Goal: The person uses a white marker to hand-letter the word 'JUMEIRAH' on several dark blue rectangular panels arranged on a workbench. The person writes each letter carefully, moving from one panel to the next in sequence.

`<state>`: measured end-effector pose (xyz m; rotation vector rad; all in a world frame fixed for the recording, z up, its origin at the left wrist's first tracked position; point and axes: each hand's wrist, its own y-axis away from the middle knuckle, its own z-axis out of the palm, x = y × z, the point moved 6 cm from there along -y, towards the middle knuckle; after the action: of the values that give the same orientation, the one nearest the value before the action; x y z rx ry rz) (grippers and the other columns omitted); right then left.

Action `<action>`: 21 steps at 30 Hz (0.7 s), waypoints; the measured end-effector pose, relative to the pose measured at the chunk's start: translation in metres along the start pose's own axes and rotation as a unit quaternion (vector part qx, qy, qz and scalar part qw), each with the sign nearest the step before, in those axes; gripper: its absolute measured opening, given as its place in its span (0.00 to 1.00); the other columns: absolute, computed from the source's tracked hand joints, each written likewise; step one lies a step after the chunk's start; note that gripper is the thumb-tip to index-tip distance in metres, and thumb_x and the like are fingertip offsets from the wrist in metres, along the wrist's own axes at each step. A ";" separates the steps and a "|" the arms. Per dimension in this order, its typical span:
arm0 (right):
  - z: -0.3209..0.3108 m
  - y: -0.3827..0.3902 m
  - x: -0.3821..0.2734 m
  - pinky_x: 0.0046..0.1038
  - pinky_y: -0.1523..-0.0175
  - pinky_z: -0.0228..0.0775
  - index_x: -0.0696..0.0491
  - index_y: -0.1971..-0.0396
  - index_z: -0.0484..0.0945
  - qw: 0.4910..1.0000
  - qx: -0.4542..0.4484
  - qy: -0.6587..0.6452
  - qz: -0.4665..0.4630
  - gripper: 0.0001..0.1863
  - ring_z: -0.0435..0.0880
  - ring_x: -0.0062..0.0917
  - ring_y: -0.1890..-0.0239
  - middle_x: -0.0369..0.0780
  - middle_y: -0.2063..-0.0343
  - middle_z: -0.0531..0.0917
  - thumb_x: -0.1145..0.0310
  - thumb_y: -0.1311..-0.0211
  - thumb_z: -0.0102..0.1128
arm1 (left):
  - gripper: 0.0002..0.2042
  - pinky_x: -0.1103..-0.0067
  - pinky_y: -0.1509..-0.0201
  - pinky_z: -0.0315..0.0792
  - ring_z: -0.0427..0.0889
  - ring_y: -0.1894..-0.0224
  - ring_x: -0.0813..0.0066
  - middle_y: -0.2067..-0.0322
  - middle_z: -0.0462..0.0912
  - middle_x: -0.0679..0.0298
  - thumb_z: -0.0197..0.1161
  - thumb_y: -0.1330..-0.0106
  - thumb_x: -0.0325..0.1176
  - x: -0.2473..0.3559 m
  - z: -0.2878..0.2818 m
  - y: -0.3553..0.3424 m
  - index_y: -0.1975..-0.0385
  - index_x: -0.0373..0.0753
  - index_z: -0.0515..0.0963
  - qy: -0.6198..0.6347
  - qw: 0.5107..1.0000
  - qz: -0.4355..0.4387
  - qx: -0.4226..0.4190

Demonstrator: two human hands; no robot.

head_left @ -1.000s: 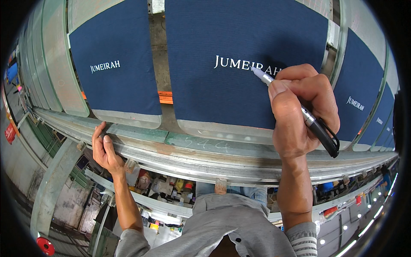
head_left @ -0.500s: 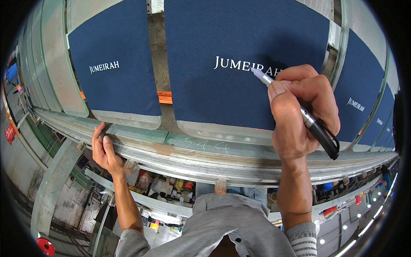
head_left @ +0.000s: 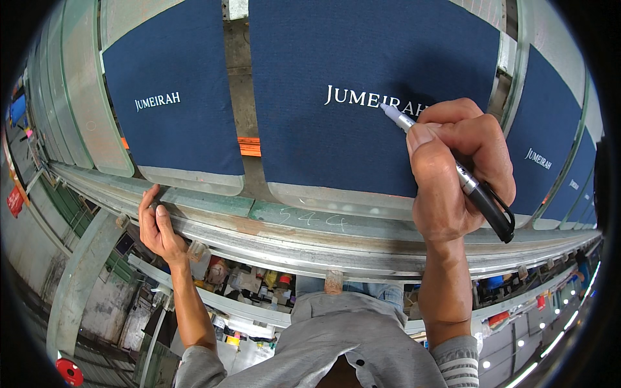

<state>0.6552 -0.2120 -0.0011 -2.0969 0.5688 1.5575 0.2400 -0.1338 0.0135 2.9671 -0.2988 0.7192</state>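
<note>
My right hand [head_left: 456, 165] grips a marker pen [head_left: 467, 183] with a silver-grey barrel and a black clipped cap on its rear end. The pen's pale tip meets, or hovers just over, the white lettering on a navy fabric panel [head_left: 310, 142]; I cannot tell which. That panel lies flat on a pale board, and my fingers hide the end of the lettering. Lower left, my left hand [head_left: 158, 226] rests on the metal rail with loosely bent, parted fingers and holds nothing. Nearest to it is a second navy panel [head_left: 174, 136] with smaller white lettering.
More navy panels [head_left: 540, 129] line up to the right, and bare glassy boards [head_left: 84, 97] stand at left. A long metal rail [head_left: 291, 242] runs along the near edge. Beneath it, a shelf holds jumbled containers [head_left: 259, 282]. An orange strip [head_left: 249, 147] shows in the gap between panels.
My right hand and the pen have shifted very slightly to the right. The left hand stays where it was.
</note>
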 end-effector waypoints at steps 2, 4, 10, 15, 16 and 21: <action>0.000 0.000 0.001 0.19 0.76 0.59 0.57 0.79 0.72 1.000 -0.002 0.001 -0.002 0.05 0.70 0.15 0.83 0.47 0.79 0.81 0.78 0.53 0.60 | 0.15 0.62 0.32 0.62 0.78 0.45 0.62 0.50 0.82 0.52 0.52 0.28 0.33 0.000 0.000 0.000 0.77 0.30 0.70 0.000 1.000 -0.001 0.000; 0.000 0.000 0.001 0.19 0.76 0.59 0.57 0.79 0.72 1.000 -0.003 0.003 -0.002 0.05 0.70 0.15 0.83 0.47 0.79 0.81 0.78 0.53 0.60 | 0.15 0.63 0.32 0.62 0.78 0.45 0.62 0.50 0.82 0.52 0.52 0.28 0.34 0.000 0.000 0.001 0.77 0.30 0.71 -0.001 1.000 -0.001 0.001; 0.000 0.000 0.001 0.19 0.76 0.59 0.57 0.79 0.72 1.000 -0.004 0.006 0.002 0.05 0.70 0.15 0.83 0.46 0.79 0.80 0.79 0.53 0.60 | 0.16 0.63 0.32 0.62 0.78 0.45 0.62 0.50 0.82 0.52 0.53 0.28 0.34 0.000 -0.001 0.000 0.77 0.30 0.71 -0.003 1.000 0.002 -0.001; 0.000 0.000 -0.001 0.19 0.75 0.59 0.57 0.79 0.71 1.000 0.005 -0.003 0.030 0.05 0.69 0.14 0.82 0.46 0.79 0.81 0.80 0.53 0.59 | 0.16 0.62 0.32 0.61 0.78 0.45 0.62 0.51 0.82 0.52 0.53 0.28 0.34 0.001 0.000 0.000 0.77 0.30 0.71 0.000 1.000 0.004 0.002; 0.000 0.000 -0.001 0.19 0.75 0.59 0.57 0.79 0.71 0.999 0.005 -0.004 0.033 0.05 0.69 0.14 0.82 0.46 0.79 0.81 0.80 0.53 0.59 | 0.16 0.62 0.31 0.61 0.78 0.45 0.62 0.51 0.82 0.52 0.53 0.28 0.34 0.001 0.000 0.000 0.77 0.30 0.71 -0.001 1.000 0.003 0.002; 0.000 0.000 0.000 0.19 0.75 0.60 0.57 0.79 0.71 1.000 0.002 0.001 0.014 0.05 0.69 0.14 0.82 0.46 0.78 0.81 0.80 0.53 0.58 | 0.16 0.62 0.31 0.61 0.78 0.46 0.63 0.51 0.82 0.52 0.53 0.28 0.34 0.001 0.000 0.000 0.78 0.30 0.70 0.001 1.000 0.002 0.004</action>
<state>0.6549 -0.2121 -0.0010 -2.0960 0.6045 1.5690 0.2408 -0.1339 0.0135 2.9733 -0.3033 0.7260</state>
